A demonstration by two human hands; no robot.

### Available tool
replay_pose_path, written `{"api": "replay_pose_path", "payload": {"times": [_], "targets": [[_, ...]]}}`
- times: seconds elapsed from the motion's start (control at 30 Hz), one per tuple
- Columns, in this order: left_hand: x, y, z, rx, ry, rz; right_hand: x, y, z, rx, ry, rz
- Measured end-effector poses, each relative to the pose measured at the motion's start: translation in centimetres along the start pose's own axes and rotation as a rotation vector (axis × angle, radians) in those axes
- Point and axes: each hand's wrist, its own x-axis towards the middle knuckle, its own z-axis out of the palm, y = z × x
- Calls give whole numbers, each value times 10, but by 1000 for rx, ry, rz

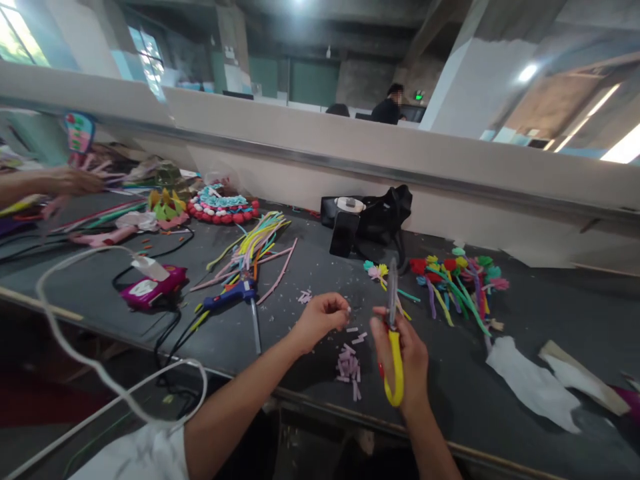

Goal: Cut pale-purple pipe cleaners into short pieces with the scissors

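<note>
My right hand (407,353) grips a pair of scissors (395,367) with yellow handles, blades pointing up and away from me. Just left of it, my left hand (320,320) is pinched closed; a tiny pale bit shows at the fingertips, too small to name. On the dark table below and between the hands lies a small pile of short lilac strips (349,365), with a few loose pieces nearby. Another little heap of lilac bits (304,297) sits beyond my left hand. Small pipe-cleaner flowers (377,272) lie behind the scissors.
A blue glue gun (231,295) and a bundle of pipe cleaners (257,243) lie left. Farther left are a purple power strip (153,287), cables and another person's hand (75,181). A phone (344,233) leans near a black bag (385,217). Pipe-cleaner flowers (460,273) and white paper (533,387) lie right.
</note>
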Motion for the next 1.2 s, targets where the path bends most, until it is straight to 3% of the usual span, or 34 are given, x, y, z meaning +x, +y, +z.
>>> {"api": "replay_pose_path", "payload": {"times": [0.1,0.2,0.33,0.43,0.53,0.63,0.77,1.07,1.2], "targets": [[-6,9,-1,-298,-25,-64,-8,7,6,-196,-85,-78],[-10,17,-2,-520,-71,-80,-19,18,5,-317,-87,-152],[-11,21,0,-666,-8,-97,-17,19,2,-318,-97,-184],[-11,20,5,-589,36,-86,-3,10,3,-208,-159,-100],[-13,16,13,-441,10,-53,9,3,4,-88,-98,-43],[-15,12,21,-290,-39,-18,9,5,4,-40,-27,-14],[-17,10,26,-37,-40,47,1,9,1,13,-29,57],[-19,8,23,113,-23,31,5,-1,2,-37,17,-15],[-21,7,23,-3,-1,-22,0,3,5,-43,4,4]]}}
